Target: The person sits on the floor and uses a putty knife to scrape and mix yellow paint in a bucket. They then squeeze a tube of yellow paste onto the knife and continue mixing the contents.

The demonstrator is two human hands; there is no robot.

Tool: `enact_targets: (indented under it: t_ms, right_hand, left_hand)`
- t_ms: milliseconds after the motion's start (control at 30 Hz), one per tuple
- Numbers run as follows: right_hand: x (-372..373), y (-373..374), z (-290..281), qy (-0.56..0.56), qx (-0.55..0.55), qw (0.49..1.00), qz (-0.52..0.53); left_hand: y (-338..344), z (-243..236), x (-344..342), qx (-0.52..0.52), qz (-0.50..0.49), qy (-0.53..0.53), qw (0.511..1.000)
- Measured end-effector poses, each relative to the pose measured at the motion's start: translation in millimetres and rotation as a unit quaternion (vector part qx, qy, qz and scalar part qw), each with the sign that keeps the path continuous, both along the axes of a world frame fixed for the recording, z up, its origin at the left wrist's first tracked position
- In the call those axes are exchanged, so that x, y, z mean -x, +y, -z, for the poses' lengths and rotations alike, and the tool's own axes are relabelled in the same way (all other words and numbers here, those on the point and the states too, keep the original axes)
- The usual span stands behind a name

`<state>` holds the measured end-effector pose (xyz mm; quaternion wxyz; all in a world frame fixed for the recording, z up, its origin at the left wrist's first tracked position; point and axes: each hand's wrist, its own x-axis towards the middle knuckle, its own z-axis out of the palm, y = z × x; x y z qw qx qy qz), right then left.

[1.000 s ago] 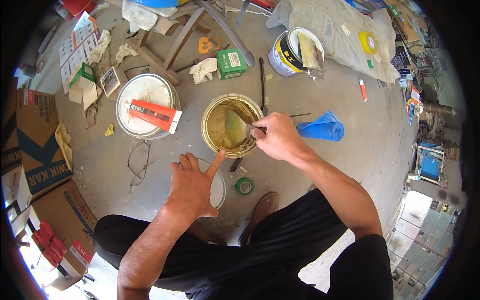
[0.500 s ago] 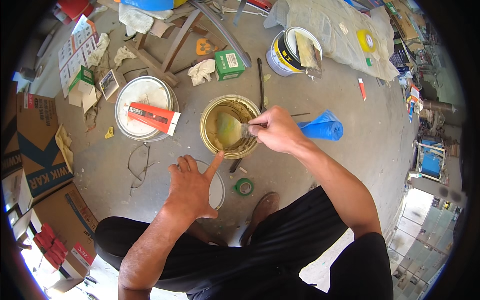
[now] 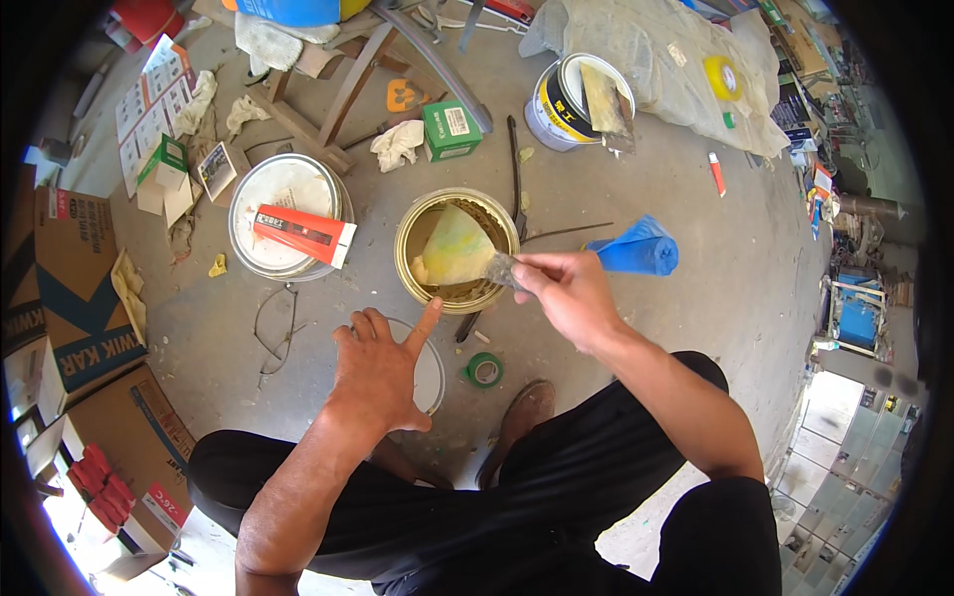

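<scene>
Fingers [image 3: 545, 264] of the right hand [image 3: 571, 303] pinch the handle of a putty knife [image 3: 459, 246], its blade over an open can [image 3: 402, 260] near frame centre. Below, the left hand [image 3: 378, 372] is spread, index fingertip at the rim.

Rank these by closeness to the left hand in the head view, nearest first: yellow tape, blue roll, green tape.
1. Green tape: just right of the left hand.
2. Blue roll: farther off, upper right.
3. Yellow tape: farthest, toward the upper right.
</scene>
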<state>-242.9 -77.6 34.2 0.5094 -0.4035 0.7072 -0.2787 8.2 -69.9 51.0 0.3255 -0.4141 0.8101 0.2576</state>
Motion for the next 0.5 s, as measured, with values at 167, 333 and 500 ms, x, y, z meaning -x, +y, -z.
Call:
enact_targets:
  t_ms: [167,333,500]
  right_hand:
    - [-1,34,-18,0.062,0.037,0.997,-0.042]
    - [-1,57,-30,0.137,0.169,0.975,-0.051]
    - [5,71,-17,0.063,0.191,0.979,0.033]
  left_hand:
    - [1,0,-1,0.003,-0.006,-0.003,1.000]
    - [4,-2,0,0.020,-0.004,0.000,1.000]
    - [7,0,1,0.037,-0.002,0.002,0.999]
